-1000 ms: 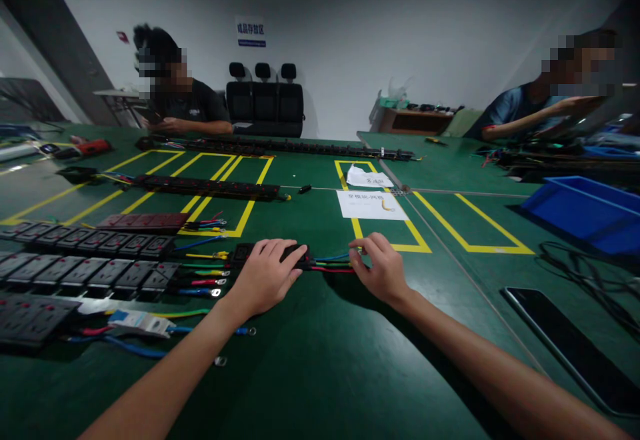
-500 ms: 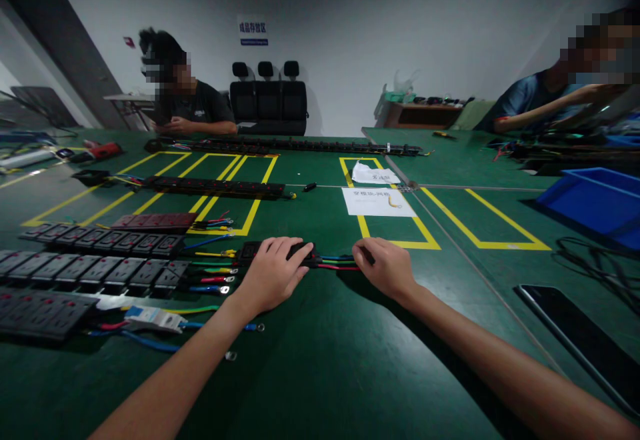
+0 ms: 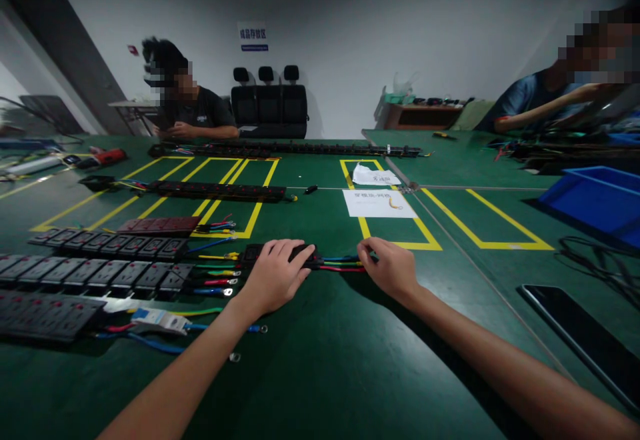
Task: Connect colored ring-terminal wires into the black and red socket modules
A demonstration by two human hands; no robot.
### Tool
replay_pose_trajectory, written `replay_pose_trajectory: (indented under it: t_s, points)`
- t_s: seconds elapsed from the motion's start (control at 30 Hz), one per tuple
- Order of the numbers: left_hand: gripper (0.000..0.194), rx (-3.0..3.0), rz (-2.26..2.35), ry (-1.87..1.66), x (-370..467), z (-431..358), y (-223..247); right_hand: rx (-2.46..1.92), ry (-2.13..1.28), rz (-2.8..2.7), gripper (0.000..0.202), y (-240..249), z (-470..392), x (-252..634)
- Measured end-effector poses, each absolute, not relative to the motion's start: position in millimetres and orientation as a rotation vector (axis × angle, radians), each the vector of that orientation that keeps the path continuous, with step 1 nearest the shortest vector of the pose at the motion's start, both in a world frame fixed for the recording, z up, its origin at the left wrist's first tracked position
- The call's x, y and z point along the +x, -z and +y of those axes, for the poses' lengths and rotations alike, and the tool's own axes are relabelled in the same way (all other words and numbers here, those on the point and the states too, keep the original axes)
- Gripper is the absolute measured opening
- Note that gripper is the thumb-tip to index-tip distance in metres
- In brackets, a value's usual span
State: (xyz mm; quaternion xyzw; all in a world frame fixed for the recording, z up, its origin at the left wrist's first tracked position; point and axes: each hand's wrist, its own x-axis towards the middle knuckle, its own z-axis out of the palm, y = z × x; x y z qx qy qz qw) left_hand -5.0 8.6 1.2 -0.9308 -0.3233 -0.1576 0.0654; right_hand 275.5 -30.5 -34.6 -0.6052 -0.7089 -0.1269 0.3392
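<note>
My left hand (image 3: 280, 272) lies over a black socket module (image 3: 251, 254), its fingers across the top and its thumb along the near side. Red, green and blue wires (image 3: 341, 263) run out of the module's right end. My right hand (image 3: 389, 268) is closed around the far end of these wires, with its fingertips curled together. The wire ends are hidden by that hand. Left of the module, yellow leads with ring terminals (image 3: 231, 256) lie close to its end.
Rows of socket strips (image 3: 95, 273) with ring-ended leads fill the left side. Another strip (image 3: 220, 190) lies further back. A white paper (image 3: 377, 205), a phone (image 3: 575, 333) and a blue bin (image 3: 595, 200) are to the right. Two people sit across the table.
My right hand has moved slightly to the right along the wires, its fingers more curled. My left hand stays on the module. The view has shifted a little.
</note>
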Motion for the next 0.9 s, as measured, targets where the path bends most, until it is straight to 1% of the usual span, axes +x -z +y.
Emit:
replay_pose_trajectory:
  t_s: [0.23, 0.53, 0.63, 0.7, 0.77, 0.9]
  points:
    - [0.044, -2.809, -0.976, 0.503, -5.8, 9.2, 0.5, -1.624, 0.346, -1.813, 0.024, 34.5, -30.4, 275.7]
    - [0.044, -2.810, -0.976, 0.524, -6.0, 8.3, 0.8, -1.524, 0.286, -1.907, 0.018, 33.7, -28.6, 276.8]
    - [0.047, -2.799, -0.970, 0.525, -5.1, 7.0, 1.7, -1.513, 0.244, -1.941, 0.017, 36.0, -25.0, 278.1]
    - [0.048, -2.790, -0.977, 0.512, -4.3, 6.4, 2.1, -1.528, 0.198, -1.954, 0.021, 37.7, -22.3, 279.4]
    - [0.046, -2.780, -1.000, 0.503, -3.6, 5.9, 2.4, -1.552, 0.125, -1.957, 0.030, 38.6, -19.5, 281.0]
    - [0.046, -2.779, -1.015, 0.525, -3.6, 5.5, 2.8, -1.577, -0.183, -1.952, 0.044, 36.3, -14.4, 285.6]
